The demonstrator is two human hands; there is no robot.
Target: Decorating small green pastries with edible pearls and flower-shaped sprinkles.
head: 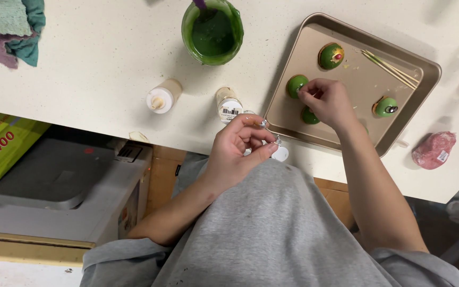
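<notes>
Grey cotton shirt (272,234) nearest. Left hand (237,151) pinching small white round lid (280,154). Right hand (328,101), grip pressed on glossy green dome sweet (295,85) in gold metal tray (426,72) on bench: light, fragile, likely sticky; best held low at sides.

Glossy green round treats (296,85) on tan metal tray (426,72); dark green glaze in green bowl (212,33); speckled cream tabletop (96,64); pink lumps (434,150) right of right hand (329,101).

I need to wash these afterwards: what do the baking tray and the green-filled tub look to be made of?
The baking tray looks like metal with a matte, gold-toned finish and a rolled rim. The tub seems to be thin clear plastic, its green contents showing through the wall.
</notes>
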